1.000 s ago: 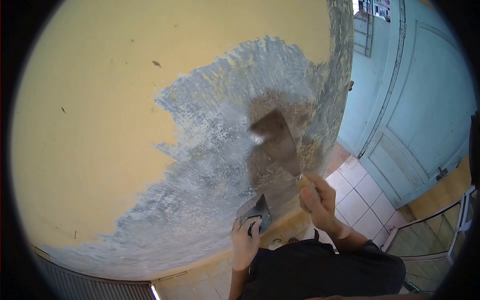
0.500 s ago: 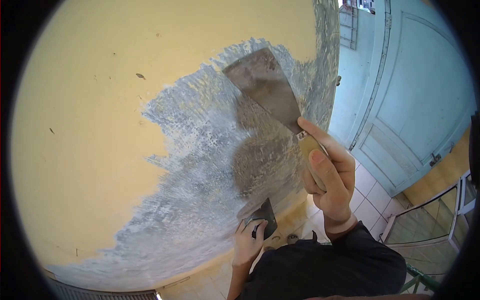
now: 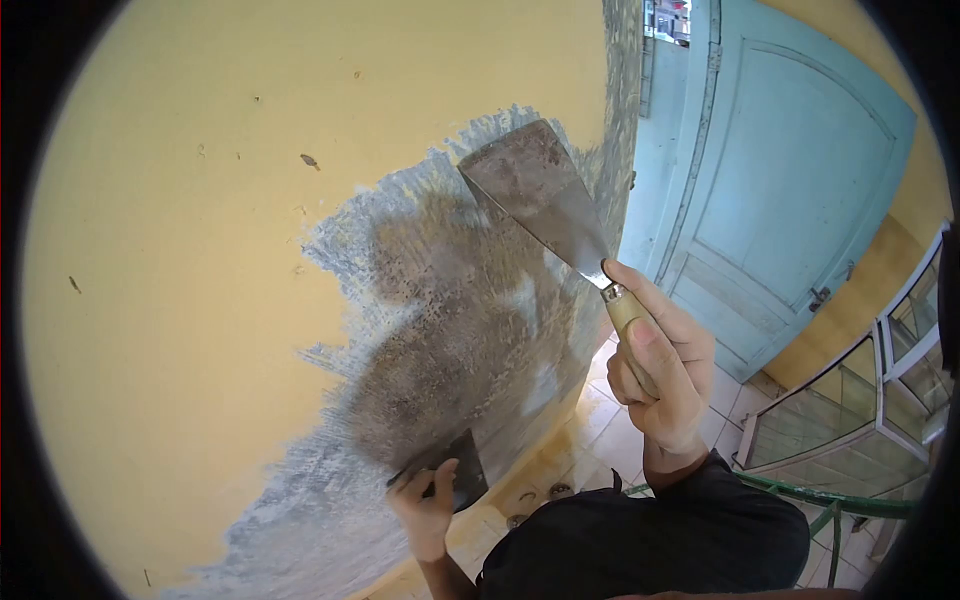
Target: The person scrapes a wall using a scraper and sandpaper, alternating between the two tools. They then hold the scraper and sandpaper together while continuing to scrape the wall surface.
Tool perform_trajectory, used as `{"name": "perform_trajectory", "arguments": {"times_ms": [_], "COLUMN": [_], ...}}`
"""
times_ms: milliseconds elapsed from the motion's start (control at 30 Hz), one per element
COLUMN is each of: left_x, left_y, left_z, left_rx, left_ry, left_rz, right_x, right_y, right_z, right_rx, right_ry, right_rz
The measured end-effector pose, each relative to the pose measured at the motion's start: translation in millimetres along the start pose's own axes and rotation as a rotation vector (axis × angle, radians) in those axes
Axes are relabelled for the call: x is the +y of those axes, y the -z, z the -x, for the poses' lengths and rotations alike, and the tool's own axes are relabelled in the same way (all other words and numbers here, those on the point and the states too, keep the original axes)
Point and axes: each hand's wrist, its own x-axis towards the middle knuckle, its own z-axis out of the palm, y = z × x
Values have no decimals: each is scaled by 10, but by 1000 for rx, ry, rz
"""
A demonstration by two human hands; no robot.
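In my right hand is a broad putty knife, its wooden handle wrapped by my fingers and my index finger along the neck. Its wide, stained metal blade points up and left, overlapping the rough grey area of the wall in this view. Lower down, my left hand grips a smaller dark scraper, whose flat blade lies close against the wall. Both tools are over the grey patch, which has streaky, ragged edges. A darker brown-grey zone spreads across its middle.
Yellow paint surrounds the grey patch, with several small chips and marks. To the right stands a light blue door. Glazed frames lean below it, by a green metal rail. Pale floor tiles show beneath.
My left hand has moved left with its scraper along the wall. The darker zone now covers more of the patch's left side. My view has shifted; the right hand keeps its grip.
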Motion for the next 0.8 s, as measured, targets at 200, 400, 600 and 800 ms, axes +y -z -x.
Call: {"name": "perform_trajectory", "arguments": {"times_ms": [200,400,600,800], "left_x": [12,-59,-48,20], "left_y": [38,-20,4,-7], "left_z": [-58,-66,-52,-79], "left_rx": [21,40,30,23], "left_ry": [-7,62,145,204], "left_rz": [76,51,28,52], "right_x": [53,64,54,-3], "right_y": [-2,-56,-76,-43], "right_z": [-10,-6,-5,-1], "right_rx": [-10,15,20,-26], "right_ry": [57,48,56,50], "right_rz": [15,-4,9,-74]}}
